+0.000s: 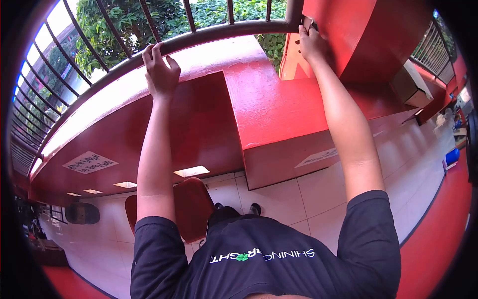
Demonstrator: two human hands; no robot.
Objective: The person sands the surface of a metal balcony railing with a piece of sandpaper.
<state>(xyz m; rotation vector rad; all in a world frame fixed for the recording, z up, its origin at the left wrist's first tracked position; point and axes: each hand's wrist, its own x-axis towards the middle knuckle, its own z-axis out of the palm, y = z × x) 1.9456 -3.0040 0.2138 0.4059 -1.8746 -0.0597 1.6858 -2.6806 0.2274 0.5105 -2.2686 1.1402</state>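
My left hand point(162, 72) is raised at the dark metal railing point(199, 36), its fingertips on the bottom rail and the thumb held apart. My right hand point(313, 44) reaches up to the red pillar point(343, 30), beside the corner where the railing ends. Its fingers touch a small dark object point(308, 23) there, too small and shaded to name. Below both hands runs the red ledge point(279, 109), with a glossy top.
A red chair point(191, 209) stands near my legs on the tiled floor point(279, 197). A cardboard box point(411, 84) sits on the ledge at right. Paper signs point(89, 162) are on the red wall. A blue object point(452, 157) lies far right. Green bushes point(114, 30) grow beyond the railing.
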